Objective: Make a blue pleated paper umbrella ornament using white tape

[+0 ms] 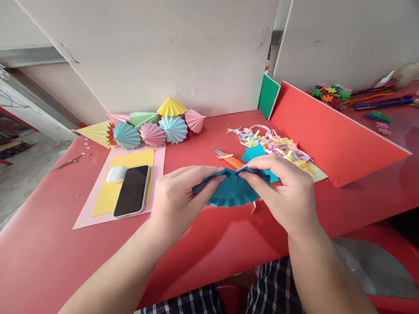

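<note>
Between my two hands is a blue pleated paper fan (234,191), its folds spread toward me above the table's near edge. My left hand (186,188) pinches its left part between thumb and fingers. On the other side, my right hand (285,189) grips the upper right part, thumb in front and fingers behind. Just beyond the fan lies an orange utility knife (230,160), partly hidden by it. Flat blue paper pieces (253,153) rest beside the knife, partly behind my right hand.
Folded paper umbrellas (174,129) in several colours stand at the back left. A phone (132,190) and a white earbud case (116,174) lie on yellow and pink sheets. Paper scraps (276,144) are heaped before a red board (333,135). Pipe cleaners (384,101) lie behind it.
</note>
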Available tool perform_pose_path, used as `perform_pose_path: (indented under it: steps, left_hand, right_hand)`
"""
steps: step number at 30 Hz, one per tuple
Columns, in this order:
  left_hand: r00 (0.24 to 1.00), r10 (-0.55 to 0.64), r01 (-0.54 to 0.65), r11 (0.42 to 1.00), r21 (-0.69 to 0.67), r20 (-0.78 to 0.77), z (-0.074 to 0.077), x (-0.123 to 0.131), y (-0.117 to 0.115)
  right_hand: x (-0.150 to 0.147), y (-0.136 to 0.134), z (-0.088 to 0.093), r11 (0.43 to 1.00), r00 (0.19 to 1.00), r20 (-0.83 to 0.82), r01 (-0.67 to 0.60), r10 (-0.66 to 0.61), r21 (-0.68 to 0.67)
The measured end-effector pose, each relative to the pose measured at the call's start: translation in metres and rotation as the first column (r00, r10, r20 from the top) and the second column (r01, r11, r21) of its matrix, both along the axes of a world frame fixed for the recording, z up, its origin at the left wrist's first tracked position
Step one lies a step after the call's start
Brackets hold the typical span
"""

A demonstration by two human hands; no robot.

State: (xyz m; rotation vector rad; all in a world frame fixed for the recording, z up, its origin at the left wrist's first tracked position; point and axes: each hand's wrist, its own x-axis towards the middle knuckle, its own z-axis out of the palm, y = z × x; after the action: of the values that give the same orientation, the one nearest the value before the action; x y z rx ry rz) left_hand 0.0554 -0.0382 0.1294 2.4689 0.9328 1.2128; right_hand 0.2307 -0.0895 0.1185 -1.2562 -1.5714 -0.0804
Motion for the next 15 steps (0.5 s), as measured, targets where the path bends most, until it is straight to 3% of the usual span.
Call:
perform_pose_path:
  steps: [15]
  left_hand:
    - [0.999,0.031,-0.029,0.987,0.158,-0.014,-0.0030,0.0020,-0.0010]
  right_hand:
    - [-0.0015,-0.0002,0.0010,0.994,0.994,0.022,-0.107,0.107,0.020]
